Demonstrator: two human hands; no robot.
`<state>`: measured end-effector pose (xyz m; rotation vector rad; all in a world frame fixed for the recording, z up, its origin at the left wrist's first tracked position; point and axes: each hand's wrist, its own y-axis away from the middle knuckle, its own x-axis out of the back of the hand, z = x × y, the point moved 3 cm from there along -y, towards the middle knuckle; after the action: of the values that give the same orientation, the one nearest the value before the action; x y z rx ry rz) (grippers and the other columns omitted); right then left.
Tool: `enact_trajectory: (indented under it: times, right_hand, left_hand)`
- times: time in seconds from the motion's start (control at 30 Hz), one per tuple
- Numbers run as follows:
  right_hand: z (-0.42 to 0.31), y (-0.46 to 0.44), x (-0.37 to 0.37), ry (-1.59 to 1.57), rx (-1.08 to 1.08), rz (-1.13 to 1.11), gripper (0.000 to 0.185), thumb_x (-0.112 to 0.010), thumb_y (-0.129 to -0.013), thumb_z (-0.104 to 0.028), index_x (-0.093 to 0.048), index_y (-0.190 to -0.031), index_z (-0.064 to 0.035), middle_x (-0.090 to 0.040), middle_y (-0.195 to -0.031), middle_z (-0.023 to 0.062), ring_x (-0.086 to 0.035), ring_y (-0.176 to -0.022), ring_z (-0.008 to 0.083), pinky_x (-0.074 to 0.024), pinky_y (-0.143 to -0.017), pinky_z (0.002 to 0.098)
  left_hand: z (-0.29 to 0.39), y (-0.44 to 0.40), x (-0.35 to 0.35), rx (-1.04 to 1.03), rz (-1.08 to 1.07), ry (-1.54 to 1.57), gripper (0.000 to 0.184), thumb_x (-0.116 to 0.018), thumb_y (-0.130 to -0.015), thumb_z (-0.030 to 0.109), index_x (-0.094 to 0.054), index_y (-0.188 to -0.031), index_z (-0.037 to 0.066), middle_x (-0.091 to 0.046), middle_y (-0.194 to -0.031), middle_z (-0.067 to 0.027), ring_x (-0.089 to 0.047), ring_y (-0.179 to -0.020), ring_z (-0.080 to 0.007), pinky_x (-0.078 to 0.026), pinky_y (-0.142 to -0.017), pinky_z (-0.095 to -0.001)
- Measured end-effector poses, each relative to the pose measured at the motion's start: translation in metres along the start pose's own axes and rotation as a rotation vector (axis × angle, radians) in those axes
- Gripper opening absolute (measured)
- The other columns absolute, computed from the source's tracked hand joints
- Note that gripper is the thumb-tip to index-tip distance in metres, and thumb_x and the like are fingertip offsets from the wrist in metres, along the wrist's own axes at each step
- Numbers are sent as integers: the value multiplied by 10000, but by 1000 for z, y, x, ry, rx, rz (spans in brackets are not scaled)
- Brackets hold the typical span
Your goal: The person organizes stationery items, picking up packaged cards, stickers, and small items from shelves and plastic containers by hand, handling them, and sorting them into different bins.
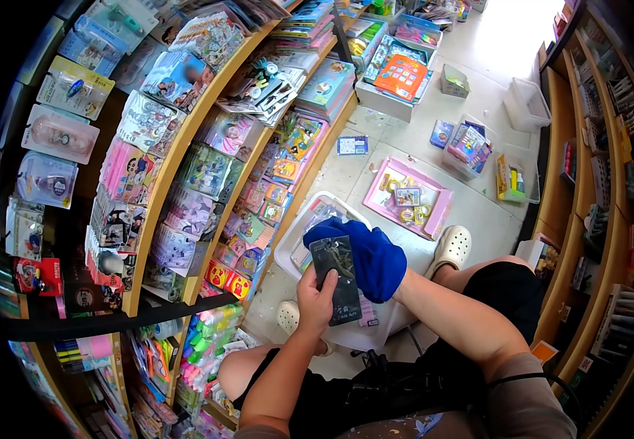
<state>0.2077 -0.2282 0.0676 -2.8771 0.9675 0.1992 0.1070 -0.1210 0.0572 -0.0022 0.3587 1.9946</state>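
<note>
My left hand (315, 298) is closed round a flat black packet (337, 274), with the thumb across its face. Pale lettering shows near the packet's lower end. A bunched blue cloth (375, 263) covers my right hand, so its fingers are hidden; the cloth lies against the packet's upper right side. Below both hands stands a white plastic bin (284, 256) with flat packs in it, partly hidden by the cloth and packet.
Stocked shelves (157, 212) rise on the left, and more shelves (587, 241) line the right. On the floor are a pink tray (443, 214) with small items, a clear tub (470, 150) of packs, a translucent bin (527, 102) and a card (353, 145).
</note>
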Motion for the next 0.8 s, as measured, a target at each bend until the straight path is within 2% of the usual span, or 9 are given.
enact_trajectory:
  times: [0.07, 0.23, 0.37, 0.43, 0.53, 0.57, 0.63, 0.7, 0.8]
  right_hand:
    - [-3, 1, 1, 280, 46, -6, 448, -474, -832, -65, -434, -1278, -68, -564, -1170, 70, -531, -1065, 194, -379, -913, 269]
    - [17, -2, -2, -284, -55, -68, 457, -476, -835, -53, -417, -1288, -57, -551, -1184, 84, -524, -1076, 178, -379, -915, 258]
    - [19, -1, 3, 338, 46, 6, 471, -523, -797, -66, -430, -1258, -33, -559, -1145, 104, -545, -1026, 188, -405, -855, 256]
    - [7, 1, 1, 441, 192, 84, 439, -576, -761, -53, -482, -1187, -5, -610, -1024, 113, -609, -895, 191, -459, -749, 251]
    - [7, 2, 2, 557, 226, 105, 448, -593, -748, -58, -476, -1178, -11, -617, -1005, 109, -609, -893, 190, -460, -750, 253]
    - [7, 3, 3, 720, 234, 139, 456, -600, -745, -67, -474, -1179, -6, -613, -1001, 129, -606, -888, 207, -460, -758, 258]
    - [25, -2, -1, 0, 113, 110, 456, -603, -736, -80, -486, -1170, -4, -602, -1017, 148, -601, -887, 245, -463, -761, 276]
    - [40, -4, -1, -81, 79, 121, 451, -606, -727, -97, -502, -1156, -5, -589, -1034, 168, -595, -884, 284, -468, -759, 298]
    - [42, 0, 7, 501, 158, 180, 437, -612, -712, -120, -526, -1126, -8, -572, -1051, 191, -585, -875, 338, -476, -747, 338]
  left_hand:
    - [0, 0, 0, 4, -5, 7, 228, -535, -888, 59, -537, -1108, 2, -596, -975, -25, -541, -852, -84, -432, -773, -227]
    - [6, 0, -3, -45, -17, -12, 234, -535, -886, 50, -534, -1114, -2, -594, -983, -26, -542, -864, -86, -433, -783, -228]
    - [4, -2, -3, -74, -7, -24, 241, -539, -884, 51, -532, -1119, -3, -593, -987, -28, -545, -864, -88, -434, -783, -226]
    - [3, -1, -3, -69, 0, -15, 246, -541, -883, 51, -529, -1122, -3, -595, -988, -29, -548, -862, -89, -435, -782, -226]
    - [5, -2, -5, -68, 5, 16, 263, -546, -876, 42, -518, -1132, -7, -586, -989, -28, -546, -865, -89, -432, -787, -228]
    - [6, -2, -6, -63, 13, 21, 274, -549, -870, 33, -511, -1138, -11, -573, -992, -27, -541, -870, -88, -430, -793, -229]
    - [4, -2, -5, -84, 28, -27, 327, -560, -855, 18, -481, -1171, -5, -550, -1032, -39, -538, -893, -94, -433, -794, -232]
    - [-3, -4, 1, -135, 42, -133, 419, -576, -833, 3, -436, -1227, 12, -532, -1108, -63, -540, -928, -107, -445, -784, -237]
    - [0, -5, 0, -277, 161, -253, 508, -609, -797, 1, -401, -1260, 19, -392, -1245, -107, -463, -1057, -129, -435, -807, -249]
